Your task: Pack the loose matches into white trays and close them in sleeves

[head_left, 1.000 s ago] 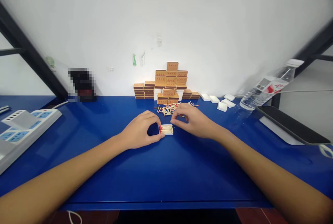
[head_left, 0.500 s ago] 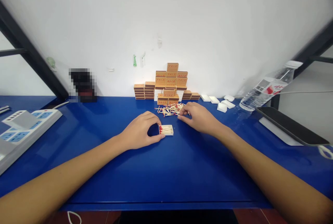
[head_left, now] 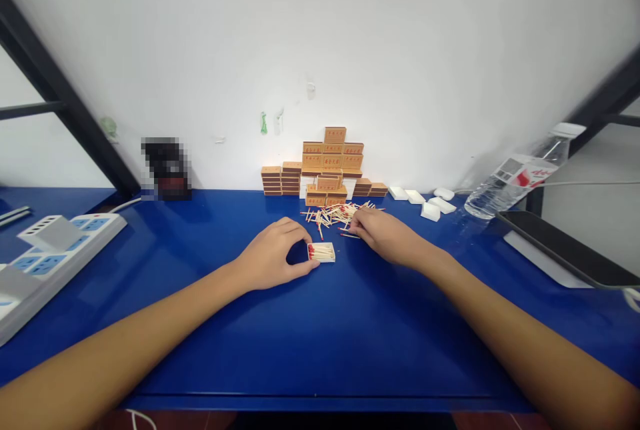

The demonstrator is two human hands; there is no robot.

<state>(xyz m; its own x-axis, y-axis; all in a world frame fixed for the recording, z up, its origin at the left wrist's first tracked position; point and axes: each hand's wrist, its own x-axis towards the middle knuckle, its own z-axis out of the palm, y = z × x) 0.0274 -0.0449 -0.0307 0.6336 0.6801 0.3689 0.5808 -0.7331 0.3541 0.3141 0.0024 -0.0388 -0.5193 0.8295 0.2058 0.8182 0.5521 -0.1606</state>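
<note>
My left hand [head_left: 277, 253] holds a small white matchbox tray [head_left: 329, 259] at its left end, thumb on the near side and fingers on the far side. Red-headed matches [head_left: 320, 252] lie in the tray, heads towards that hand. To the right, my right hand [head_left: 383, 233] is closed in a pinch at the near right edge of a loose match pile [head_left: 330, 215]. Matches [head_left: 349, 236] stick out leftwards at its fingertips, though their far ends are hidden by the hand.
Stacked matchboxes [head_left: 333, 160] stand against the wall behind the pile. White trays [head_left: 415, 197] lie right of them. A plastic bottle [head_left: 515, 173] leans at the right, near a phone [head_left: 565, 247]. A power strip [head_left: 65, 257] sits at the left on the blue table [head_left: 300, 343].
My right hand has come slightly nearer, its fingers closing, and matches at the pile's near edge have shifted. My left hand stays on the tray. The whole view has shifted slightly.
</note>
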